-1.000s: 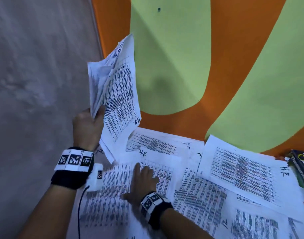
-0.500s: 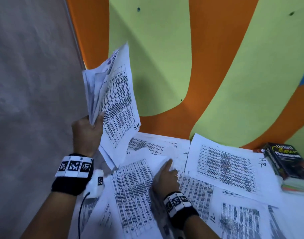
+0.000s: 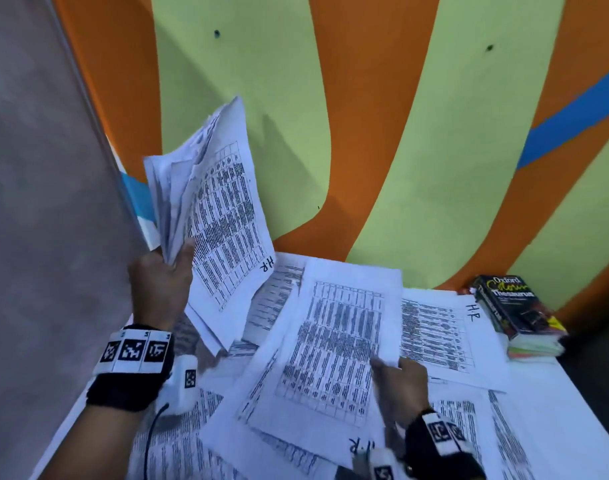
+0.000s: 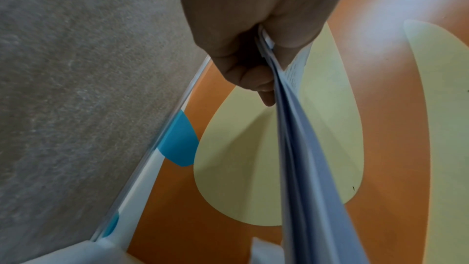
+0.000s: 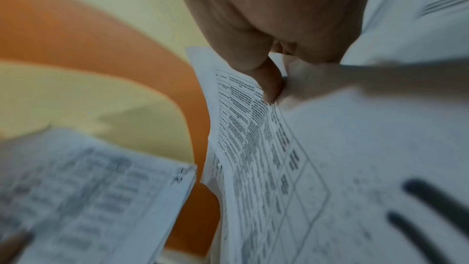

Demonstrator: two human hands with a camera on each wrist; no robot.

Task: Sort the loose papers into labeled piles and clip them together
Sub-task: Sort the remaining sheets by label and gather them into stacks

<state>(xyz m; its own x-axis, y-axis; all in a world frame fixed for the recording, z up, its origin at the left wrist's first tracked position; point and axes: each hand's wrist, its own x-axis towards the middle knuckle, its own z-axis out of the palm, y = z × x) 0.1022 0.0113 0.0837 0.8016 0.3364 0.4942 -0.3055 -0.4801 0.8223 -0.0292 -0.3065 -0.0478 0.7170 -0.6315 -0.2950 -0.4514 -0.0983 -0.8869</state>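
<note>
The right hand (image 3: 401, 382) has lifted a sheet (image 3: 341, 344), pinching it, beside the "HR" stack (image 3: 223, 206) gripped upright in the left hand (image 3: 159, 289); it likely joins that pile.

A sheaf of papers (image 3: 213, 216) stands raised over the table's (image 3: 552, 417) left edge. Loose sheets (image 3: 445, 337) overlap across the table (one lifted sheet (image 3: 337, 348) at centre). Books (image 3: 517, 313) sit stacked at the far right corner.

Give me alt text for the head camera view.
A left hand holds up a sheaf of printed sheets marked H.R, while the right hand pinches one sheet above scattered papers. A thesaurus lies at right.
</note>
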